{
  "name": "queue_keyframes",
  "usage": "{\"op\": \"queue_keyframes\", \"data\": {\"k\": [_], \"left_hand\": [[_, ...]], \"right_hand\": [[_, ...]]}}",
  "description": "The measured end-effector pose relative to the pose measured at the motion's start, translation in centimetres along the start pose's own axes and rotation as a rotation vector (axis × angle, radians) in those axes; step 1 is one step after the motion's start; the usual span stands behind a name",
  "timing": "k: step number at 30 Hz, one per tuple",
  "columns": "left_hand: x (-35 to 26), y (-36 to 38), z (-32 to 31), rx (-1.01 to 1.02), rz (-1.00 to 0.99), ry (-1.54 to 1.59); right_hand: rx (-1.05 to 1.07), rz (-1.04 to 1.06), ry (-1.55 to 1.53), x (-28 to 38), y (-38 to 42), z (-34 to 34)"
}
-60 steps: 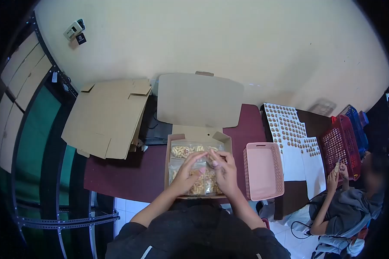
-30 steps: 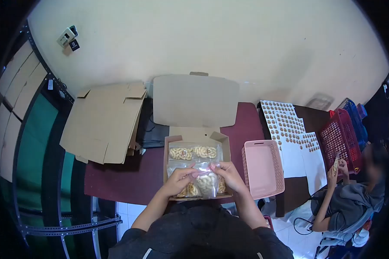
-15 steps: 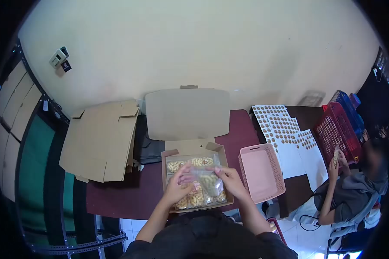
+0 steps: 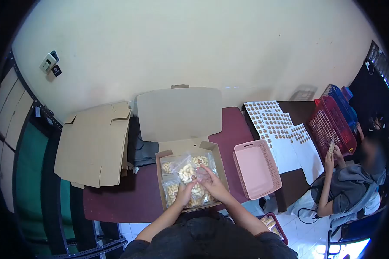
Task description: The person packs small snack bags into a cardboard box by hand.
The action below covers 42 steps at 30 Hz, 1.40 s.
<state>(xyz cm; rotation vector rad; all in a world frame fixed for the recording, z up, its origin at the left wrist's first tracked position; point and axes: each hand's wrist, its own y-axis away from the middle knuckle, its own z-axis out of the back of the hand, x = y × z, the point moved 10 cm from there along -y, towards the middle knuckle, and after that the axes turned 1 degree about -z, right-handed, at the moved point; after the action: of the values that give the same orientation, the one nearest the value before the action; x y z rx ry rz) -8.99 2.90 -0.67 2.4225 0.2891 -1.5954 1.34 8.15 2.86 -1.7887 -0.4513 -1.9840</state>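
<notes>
A clear plastic bag of pale curved snacks (image 4: 186, 172) is tilted over an open cardboard box (image 4: 223, 172). My left hand (image 4: 184, 195) grips its lower edge, thumb against the plastic. On the bag's right side, my right hand (image 4: 214, 186) holds it too, with its fingers partly behind the plastic. Beneath my hands, several similar filled bags (image 4: 170, 190) lie in the box. The box's lid (image 4: 179, 113) stands raised at the back.
Flattened cardboard boxes (image 4: 93, 146) lean at the left of the maroon table (image 4: 121, 203). To the right are a pink basket (image 4: 258, 168), sticker sheets (image 4: 285, 159) and a red basket (image 4: 332, 125). A co-worker (image 4: 350, 190) sits there, holding a small item.
The held bag has turned and shifted left, so its snacks now face up. My left hand has moved lower onto it and my right hand inward. The view has shifted slightly.
</notes>
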Motion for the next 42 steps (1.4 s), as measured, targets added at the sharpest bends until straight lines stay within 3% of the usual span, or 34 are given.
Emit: {"op": "queue_keyframes", "data": {"k": [2, 6, 8, 9, 11, 14, 15, 18, 20, 28, 32, 35, 37, 39, 40, 42], "left_hand": [[2.5, -0.3, 0.4, 0.061, 0.088, -0.085], [6.0, -0.2, 0.5, 0.204, 0.308, -0.019], [0.7, -1.2, 1.8, 0.044, -0.102, -0.354], [1.0, -1.8, 3.0, 0.058, -0.125, -0.503], [0.1, -2.5, 5.6, -0.01, -0.182, -0.444], [-0.7, -3.8, 11.1, -0.163, -0.225, -0.343], [-0.8, -4.1, 12.9, -0.247, -0.217, -0.298], [-4.6, -3.3, 14.0, -0.396, -0.173, -0.292], [-1.6, -4.9, 18.7, -0.412, -0.207, -0.33], [0.6, -6.5, 22.3, -0.493, -0.14, -0.506], [-1.3, -9.8, 20.9, -0.442, -0.227, -0.764], [0.2, -14.7, 21.6, -0.437, -0.219, -0.688], [0.9, -15.5, 21.6, -0.435, -0.219, -0.648], [6.6, -16.1, 20.9, -0.271, 0.255, -0.363], [7.4, -17.0, 21.2, -0.237, 0.093, -0.422], [7.0, -16.5, 20.3, -0.22, 0.062, -0.37]], "right_hand": [[0.161, -0.265, -0.393, -2.5, 0.9, -2.0], [0.13, -0.269, -0.329, -5.1, 0.7, -0.1], [0.059, -0.325, -0.396, -8.1, 0.7, 1.2], [-0.045, -0.319, -0.2, -9.9, 0.7, 3.1], [-0.163, -0.258, 0.354, -9.2, 1.3, 5.9], [-0.232, -0.165, 0.603, -11.4, 2.4, 5.9], [-0.078, -0.5, 0.526, -13.1, 3.1, 5.0], [0.024, -0.415, 0.592, -15.1, 3.4, 3.6], [0.032, -0.509, 0.592, -14.7, 3.6, 3.5], [-0.04, -0.455, 0.929, -10.9, 3.1, 4.5], [-0.189, -0.12, 0.937, -6.7, 0.6, 5.2], [-0.335, 0.035, 0.882, -4.5, -2.3, 7.1], [-0.326, -0.022, 0.833, -6.1, -4.9, 8.4], [-0.325, -0.078, 0.781, -9.0, -7.4, 9.7], [-0.321, -0.145, 0.68, -11.7, -8.6, 10.5], [-0.322, -0.204, 0.572, -14.9, -10.2, 11.1]]}}
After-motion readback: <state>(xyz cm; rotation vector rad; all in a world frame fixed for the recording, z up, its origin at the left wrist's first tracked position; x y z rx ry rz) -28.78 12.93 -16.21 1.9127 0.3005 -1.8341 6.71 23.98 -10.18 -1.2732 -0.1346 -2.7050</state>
